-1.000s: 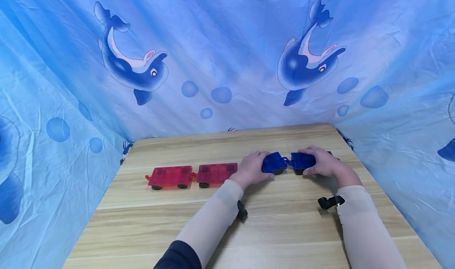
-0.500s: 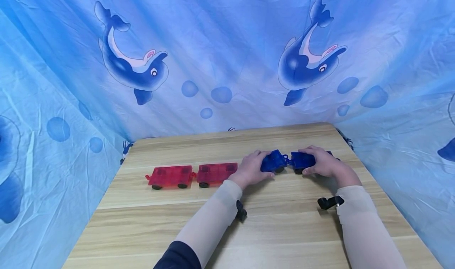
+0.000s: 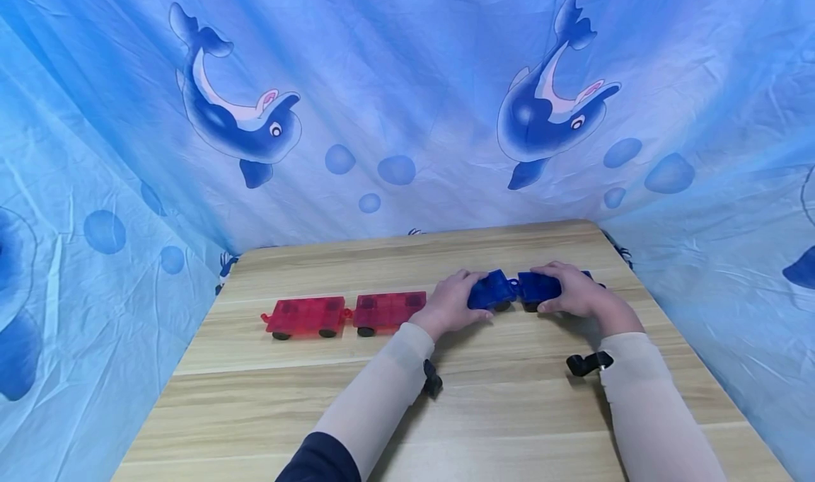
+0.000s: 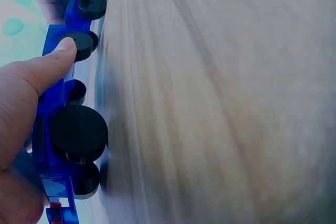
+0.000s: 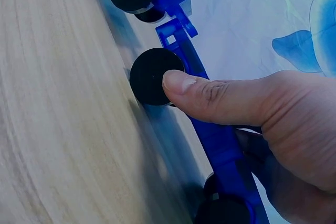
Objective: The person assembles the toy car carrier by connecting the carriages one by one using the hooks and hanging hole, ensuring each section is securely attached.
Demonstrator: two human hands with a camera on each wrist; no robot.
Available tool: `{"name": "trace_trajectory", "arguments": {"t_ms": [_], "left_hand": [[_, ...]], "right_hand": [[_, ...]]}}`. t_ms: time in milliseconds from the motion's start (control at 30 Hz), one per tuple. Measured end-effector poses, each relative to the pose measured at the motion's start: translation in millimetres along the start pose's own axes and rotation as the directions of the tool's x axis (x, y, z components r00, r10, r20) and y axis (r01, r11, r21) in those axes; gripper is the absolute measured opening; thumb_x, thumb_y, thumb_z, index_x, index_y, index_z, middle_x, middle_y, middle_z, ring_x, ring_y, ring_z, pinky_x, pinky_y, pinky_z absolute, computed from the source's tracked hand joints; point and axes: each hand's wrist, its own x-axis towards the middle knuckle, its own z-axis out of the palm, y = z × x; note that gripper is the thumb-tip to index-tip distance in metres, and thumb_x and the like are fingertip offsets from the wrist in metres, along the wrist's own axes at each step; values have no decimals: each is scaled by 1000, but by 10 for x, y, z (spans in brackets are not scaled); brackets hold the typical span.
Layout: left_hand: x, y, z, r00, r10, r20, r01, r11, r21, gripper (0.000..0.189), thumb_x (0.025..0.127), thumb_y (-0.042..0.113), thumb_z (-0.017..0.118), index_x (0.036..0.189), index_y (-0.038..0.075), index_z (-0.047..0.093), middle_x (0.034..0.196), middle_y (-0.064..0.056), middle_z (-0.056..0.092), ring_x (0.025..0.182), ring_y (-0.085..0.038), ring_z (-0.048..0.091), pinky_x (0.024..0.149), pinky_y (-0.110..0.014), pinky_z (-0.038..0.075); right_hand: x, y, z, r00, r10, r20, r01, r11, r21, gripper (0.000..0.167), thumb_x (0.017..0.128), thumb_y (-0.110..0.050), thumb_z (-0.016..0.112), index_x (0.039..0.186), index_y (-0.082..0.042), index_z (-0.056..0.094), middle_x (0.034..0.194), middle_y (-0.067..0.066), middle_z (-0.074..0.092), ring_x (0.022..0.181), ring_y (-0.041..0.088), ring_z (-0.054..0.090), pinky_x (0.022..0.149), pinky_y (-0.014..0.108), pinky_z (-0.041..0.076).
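My left hand [image 3: 448, 303] grips a translucent blue toy train car [image 3: 487, 291] with black wheels, its right end tilted up a little. In the left wrist view the thumb [image 4: 55, 61] presses beside one wheel. A second blue toy train car [image 3: 533, 287] is held by my right hand [image 3: 576, 292], thumb on a front wheel in the right wrist view. Between the two cars, the hook [image 5: 186, 23] of the left one overlaps the square loop [image 5: 170, 35] of the right one. My hands cover parts of both cars.
Left of my hands, two red toy cars [image 3: 305, 316] stand end to end on the wooden table [image 3: 255, 397]. A red hook [image 4: 55, 211] shows at the rear of the left blue car. A dolphin-printed blue curtain [image 3: 407, 100] surrounds the table.
My right hand has shifted slightly left with its blue car, narrowing the gap between the cars. The left blue car's right end has tilted up a little. The red cars have stayed put.
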Motion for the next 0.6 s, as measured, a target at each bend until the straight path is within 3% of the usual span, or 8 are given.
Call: {"name": "trace_trajectory", "arguments": {"t_ms": [600], "left_hand": [[-17, -41, 18, 1000, 18, 20, -20, 997, 73, 88, 87, 60, 80, 161, 30, 43, 147, -1, 56, 134, -22, 55, 112, -44, 46]], "right_hand": [[15, 36, 23, 1000, 28, 10, -28, 1000, 6, 89, 85, -30, 90, 159, -10, 45, 162, 31, 30, 146, 59, 27, 110, 75, 31]]}}
